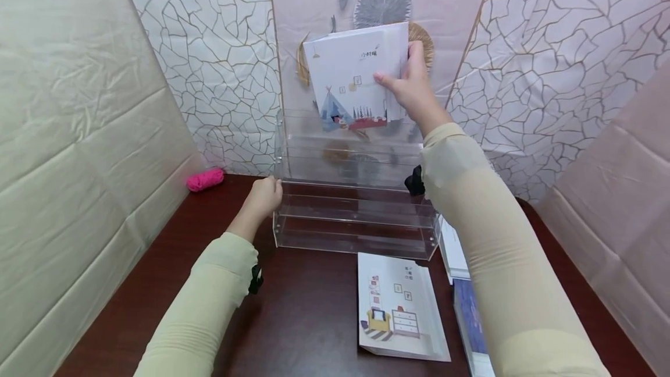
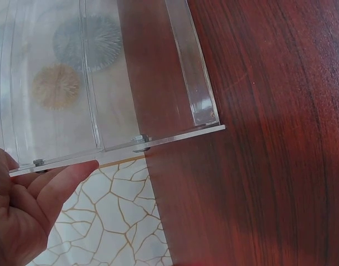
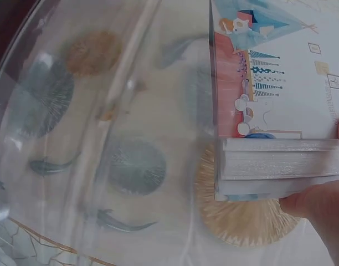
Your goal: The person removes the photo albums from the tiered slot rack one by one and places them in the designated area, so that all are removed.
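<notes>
My right hand [image 1: 413, 86] holds up a white book [image 1: 340, 68] with a blue tent drawn on its cover, thumb on the front and fingers behind. The book is above a clear acrylic rack [image 1: 356, 220] with several tiers, tilted slightly. In the right wrist view the page edges of the book [image 3: 280, 158] face the camera. My left hand [image 1: 264, 195] grips the left side panel of the rack; the left wrist view shows its fingers against the panel edge [image 2: 119, 151]. Another white book [image 1: 392, 307], with a yellow armchair drawn on it, lies on the table before the rack.
More books, one with a purple-blue cover [image 1: 469, 313], lie at the right, partly behind my right sleeve. A bright pink bundle [image 1: 205, 180] sits at the table's back left. Patterned cloth walls [image 1: 225, 63] enclose the dark wooden table [image 1: 293, 313].
</notes>
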The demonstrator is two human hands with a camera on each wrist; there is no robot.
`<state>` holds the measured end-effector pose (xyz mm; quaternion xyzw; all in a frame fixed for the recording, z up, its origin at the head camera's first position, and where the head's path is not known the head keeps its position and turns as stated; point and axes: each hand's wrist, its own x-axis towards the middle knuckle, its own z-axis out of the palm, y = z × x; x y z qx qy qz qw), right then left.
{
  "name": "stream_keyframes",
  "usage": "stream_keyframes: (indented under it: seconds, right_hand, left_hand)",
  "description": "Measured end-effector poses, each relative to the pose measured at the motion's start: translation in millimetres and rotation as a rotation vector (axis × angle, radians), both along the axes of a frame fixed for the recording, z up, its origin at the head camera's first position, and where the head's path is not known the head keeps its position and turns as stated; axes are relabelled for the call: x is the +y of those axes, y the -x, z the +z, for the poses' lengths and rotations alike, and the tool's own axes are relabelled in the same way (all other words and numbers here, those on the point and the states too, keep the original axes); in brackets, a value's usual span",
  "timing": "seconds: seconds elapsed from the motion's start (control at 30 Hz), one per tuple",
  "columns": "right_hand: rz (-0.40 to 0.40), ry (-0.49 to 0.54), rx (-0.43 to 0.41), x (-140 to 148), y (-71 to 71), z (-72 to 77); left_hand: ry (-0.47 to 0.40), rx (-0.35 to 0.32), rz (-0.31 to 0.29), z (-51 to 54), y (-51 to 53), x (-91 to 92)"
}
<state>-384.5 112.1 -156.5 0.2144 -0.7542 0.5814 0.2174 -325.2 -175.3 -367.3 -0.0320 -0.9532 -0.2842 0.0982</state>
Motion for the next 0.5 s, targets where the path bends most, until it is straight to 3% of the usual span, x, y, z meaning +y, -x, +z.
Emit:
stream_keyframes:
  seconds: [0.17,0.3,0.4,0.5]
  right_hand:
    - [0.047,0.105,-0.035,5.8,-8.3,10.7]
    - [0.159,0.311,-0.081,4.5,-20.5,17.4]
    - [0.243,0.415,-0.084,-0.5,-34.1,15.6]
    - [0.308,0.439,-0.071,-6.5,-50.6,6.2]
  left_hand:
    - [0.022,-0.004,-0.009,-1.5,-1.3,0.5]
    - [0.033,0.014,-0.018,-1.4,-1.6,-0.2]
    - [0.028,0.028,-0.022,-0.2,-1.7,-0.4]
    - [0.023,0.029,-0.019,0.8,-1.5,-0.6]
